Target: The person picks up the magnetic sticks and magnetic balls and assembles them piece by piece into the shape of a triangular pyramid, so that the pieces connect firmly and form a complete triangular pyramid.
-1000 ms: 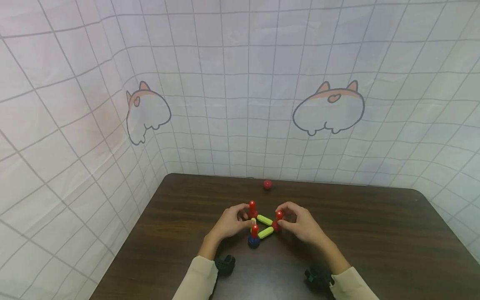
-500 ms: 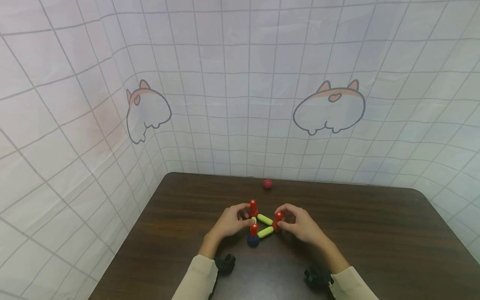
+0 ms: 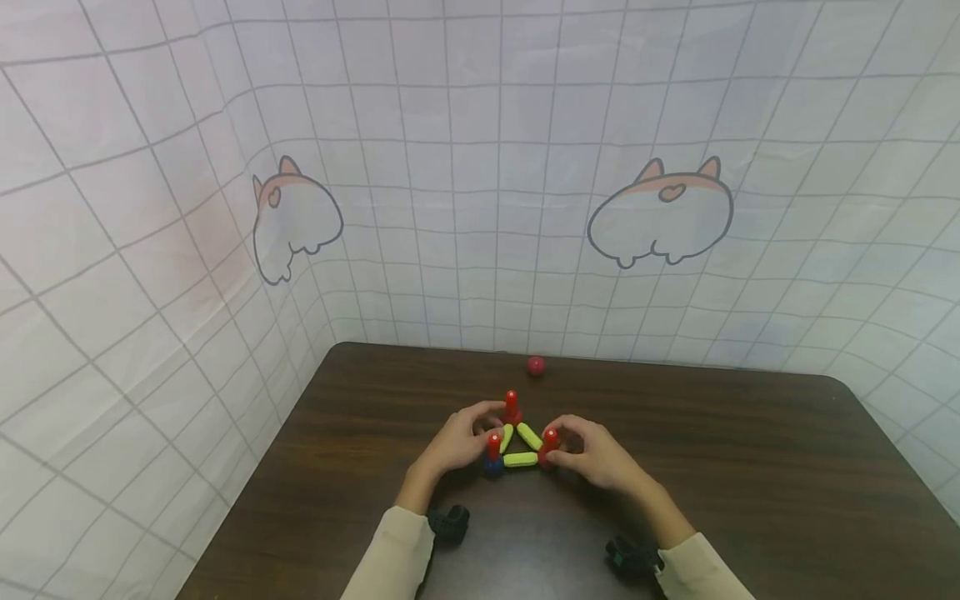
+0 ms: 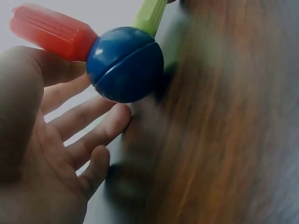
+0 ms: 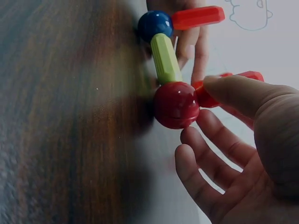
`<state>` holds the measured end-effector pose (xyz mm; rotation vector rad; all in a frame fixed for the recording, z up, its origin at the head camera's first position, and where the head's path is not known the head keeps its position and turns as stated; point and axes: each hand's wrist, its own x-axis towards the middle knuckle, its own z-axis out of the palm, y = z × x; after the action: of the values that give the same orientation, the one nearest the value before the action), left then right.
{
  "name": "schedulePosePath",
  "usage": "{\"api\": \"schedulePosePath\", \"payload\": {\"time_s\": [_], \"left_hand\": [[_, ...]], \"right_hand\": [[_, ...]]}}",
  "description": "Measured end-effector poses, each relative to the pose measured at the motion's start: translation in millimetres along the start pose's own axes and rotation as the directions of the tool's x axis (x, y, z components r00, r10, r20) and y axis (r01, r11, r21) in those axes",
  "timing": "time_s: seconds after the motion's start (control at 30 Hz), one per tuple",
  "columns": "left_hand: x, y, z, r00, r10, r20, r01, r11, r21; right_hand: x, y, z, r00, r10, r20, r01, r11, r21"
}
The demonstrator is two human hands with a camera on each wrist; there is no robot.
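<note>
So there was this little triangle (image 3: 517, 446) of toy pieces sitting on the dark wood surface (image 3: 750, 467), and both hands were on it. Three yellow-green rods lay flat as the sides, with a ball at each corner and a red peg standing up from each ball.

The left hand (image 3: 456, 444) sat just left of the triangle, fingers loosely curved around the near-left corner. That corner was the blue ball (image 4: 125, 64), with a red peg (image 4: 52, 31) sticking out of it. In the wrist view the fingers looked relaxed and spread beside the ball, and I couldn't tell if they actually touched it.

The right hand (image 3: 592, 454) was on the triangle's right corner, thumb and fingertips pinching the peg (image 5: 229, 86) on the red ball (image 5: 176, 104). A rod (image 5: 165, 58) ran from that ball over to the blue one.

Beyond the triangle, well apart from it and close to the back edge, sat a loose red ball (image 3: 536, 365). A gridded cloth (image 3: 480, 167) with cartoon animal prints hung behind it all.
</note>
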<state>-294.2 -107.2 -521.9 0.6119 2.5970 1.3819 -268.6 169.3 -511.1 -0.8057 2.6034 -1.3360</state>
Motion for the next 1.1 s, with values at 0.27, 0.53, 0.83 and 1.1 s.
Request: {"api": "schedulePosePath", "payload": {"time_s": [0.27, 0.53, 0.83, 1.1], "left_hand": [[-6.0, -5.1, -20.3, 0.995, 0.028, 0.092, -0.016, 0.992, -0.126], [-14.6, -8.8, -40.0, 0.969, 0.049, 0.242, -0.012, 0.988, -0.153], [-13.3, -12.3, -37.1, 0.983, 0.019, 0.183, 0.002, 0.994, -0.11], [-9.0, -11.0, -31.0, 0.99, 0.012, 0.14, 0.0, 0.996, -0.087]], "right_hand": [[0.0, 0.7, 2.1, 1.0, -0.013, 0.012, 0.014, 0.999, -0.04], [1.0, 1.3, 4.1, 1.0, 0.0, 0.027, 0.001, 0.999, -0.043], [2.0, -1.9, 9.3, 0.999, -0.024, -0.034, 0.022, 0.998, -0.05], [3.1, -5.7, 15.9, 0.998, 0.003, -0.069, -0.01, 0.995, -0.101]]}}
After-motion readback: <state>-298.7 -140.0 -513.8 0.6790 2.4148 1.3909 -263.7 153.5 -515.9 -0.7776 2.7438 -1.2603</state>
